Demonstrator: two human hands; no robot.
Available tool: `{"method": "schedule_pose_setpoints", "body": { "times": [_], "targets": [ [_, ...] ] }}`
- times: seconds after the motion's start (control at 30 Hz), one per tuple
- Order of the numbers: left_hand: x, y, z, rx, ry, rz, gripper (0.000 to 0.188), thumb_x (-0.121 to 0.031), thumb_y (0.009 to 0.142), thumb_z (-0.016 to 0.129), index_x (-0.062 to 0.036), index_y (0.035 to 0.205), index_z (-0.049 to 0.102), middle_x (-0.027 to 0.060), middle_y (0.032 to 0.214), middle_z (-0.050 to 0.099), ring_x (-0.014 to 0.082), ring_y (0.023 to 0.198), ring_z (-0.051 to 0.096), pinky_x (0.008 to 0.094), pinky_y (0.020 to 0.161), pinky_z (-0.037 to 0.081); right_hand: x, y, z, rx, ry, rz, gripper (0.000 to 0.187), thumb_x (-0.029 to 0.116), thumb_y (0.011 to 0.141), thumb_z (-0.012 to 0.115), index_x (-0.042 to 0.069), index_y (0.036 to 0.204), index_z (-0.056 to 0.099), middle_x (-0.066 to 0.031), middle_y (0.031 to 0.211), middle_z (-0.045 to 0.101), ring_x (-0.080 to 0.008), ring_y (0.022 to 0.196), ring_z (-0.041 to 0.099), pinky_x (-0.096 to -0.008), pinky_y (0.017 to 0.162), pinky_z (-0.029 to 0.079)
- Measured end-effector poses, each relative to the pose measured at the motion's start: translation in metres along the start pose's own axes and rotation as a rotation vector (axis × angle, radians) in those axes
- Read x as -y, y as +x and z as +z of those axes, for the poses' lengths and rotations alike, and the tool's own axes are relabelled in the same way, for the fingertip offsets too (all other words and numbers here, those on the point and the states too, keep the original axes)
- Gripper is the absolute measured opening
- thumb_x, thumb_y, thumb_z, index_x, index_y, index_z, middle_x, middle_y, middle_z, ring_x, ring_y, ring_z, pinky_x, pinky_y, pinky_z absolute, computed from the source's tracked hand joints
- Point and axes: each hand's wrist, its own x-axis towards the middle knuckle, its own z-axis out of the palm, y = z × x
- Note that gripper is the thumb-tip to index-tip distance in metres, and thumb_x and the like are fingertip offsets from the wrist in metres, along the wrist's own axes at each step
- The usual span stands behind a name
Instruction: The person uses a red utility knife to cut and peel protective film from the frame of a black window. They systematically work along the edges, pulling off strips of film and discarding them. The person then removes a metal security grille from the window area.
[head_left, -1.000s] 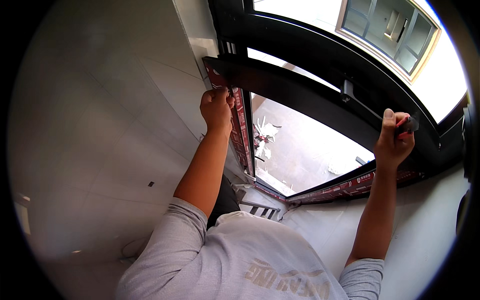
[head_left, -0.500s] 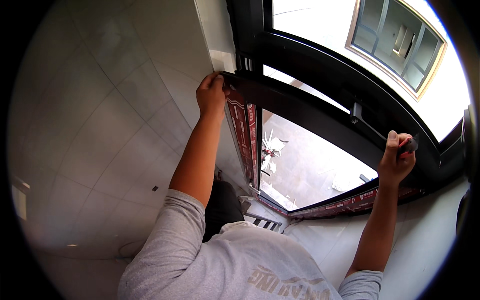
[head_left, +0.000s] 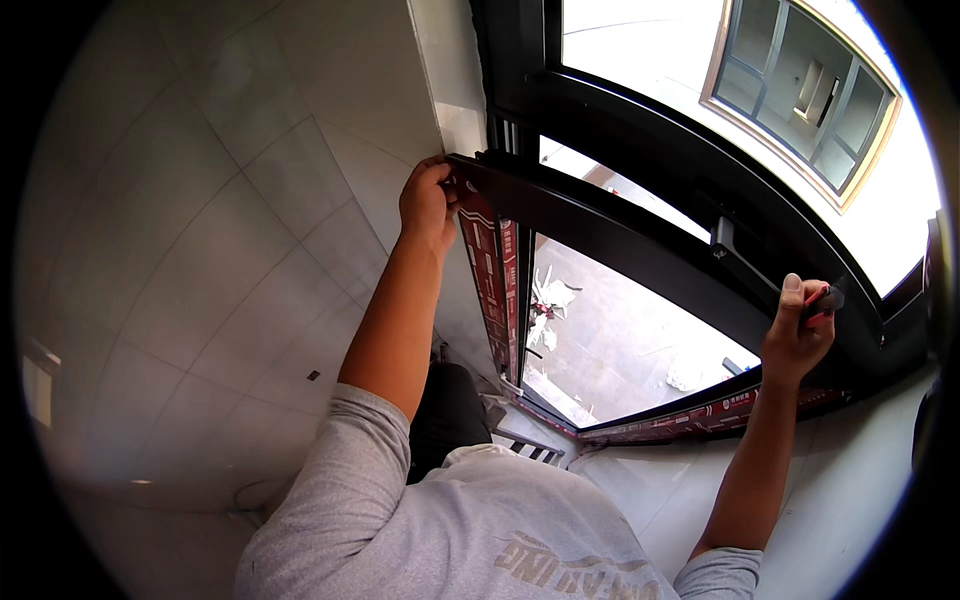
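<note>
Across the left half of the frame, a wall of large pale glazed tiles [head_left: 200,250] curves with the lens; a small dark mark sits on it at lower centre-left; right of the wall, filling the upper right, a black metal window frame [head_left: 520,60] holds a tilted black metal sash [head_left: 620,235], whose bar runs diagonally from upper centre down to the right edge; through the opening below the bar, an outdoor paved ground [head_left: 620,330] with pale scraps of debris is visible; at upper right, a neighbouring building window with a light frame [head_left: 810,90] appears beyond the glass; strips of red printed protective film [head_left: 492,270] cling to the sash's left upright and to the lower rail at lower right; at the lower centre, the person's grey long-sleeved shirt [head_left: 450,530] fills the bottom edge; left hand [head_left: 428,205], at upper centre, is closed around the upper left corner of the sash, fingers wrapped over the edge and touching the film; right hand [head_left: 797,335], at centre right, is clenched on a small red-and-black tool [head_left: 822,300], thumb raised, just beside the sash's lower right part; the tool's kind cannot be told.
</note>
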Motion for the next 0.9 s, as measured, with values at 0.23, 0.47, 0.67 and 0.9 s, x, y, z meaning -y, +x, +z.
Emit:
{"method": "schedule_pose_setpoints", "body": {
  "times": [0.23,0.47,0.67,0.9],
  "targets": [
    [0.007,0.011,-0.009,0.043,-0.033,0.001,0.018,-0.015,0.101,0.055,-0.0102,0.111,0.069,-0.0028,0.088,0.065,0.0098,0.069,0.053,0.03,0.069,0.047,0.003,0.0,0.0,0.009,-0.002,0.013,0.033,0.014,0.104,0.071,0.007,0.077,0.053,0.0054,0.072,0.046,-0.0032,0.063,0.038,-0.0246,0.055,0.029],
    [-0.002,0.009,-0.004,0.02,0.034,-0.045,0.019,-0.011,0.099,0.052,-0.0103,0.111,0.067,-0.0006,0.091,0.067,0.013,0.073,0.058,0.034,0.071,0.049,0.002,-0.001,0.001,0.0,0.026,0.035,0.032,0.014,0.105,0.07,0.007,0.078,0.052,0.0055,0.072,0.045,-0.0031,0.063,0.037,-0.0241,0.055,0.028],
    [-0.001,0.011,-0.007,0.008,0.054,-0.024,0.021,-0.007,0.094,0.053,-0.0107,0.109,0.067,-0.0002,0.093,0.068,0.0133,0.074,0.059,0.0337,0.07,0.049,0.004,0.0,0.002,-0.001,0.015,0.009,0.033,0.013,0.105,0.069,0.008,0.078,0.051,0.0058,0.071,0.044,-0.003,0.063,0.036,-0.0241,0.055,0.028],
    [0.006,0.004,0.004,0.008,0.121,0.103,0.027,0.006,0.088,0.054,-0.0033,0.111,0.065,0.0058,0.099,0.067,0.015,0.083,0.06,0.031,0.076,0.051,-0.001,0.001,0.001,0.004,0.015,0.008,0.033,0.013,0.105,0.069,0.008,0.078,0.05,0.0064,0.071,0.043,-0.0027,0.063,0.035,-0.024,0.055,0.028]
  ]
}}
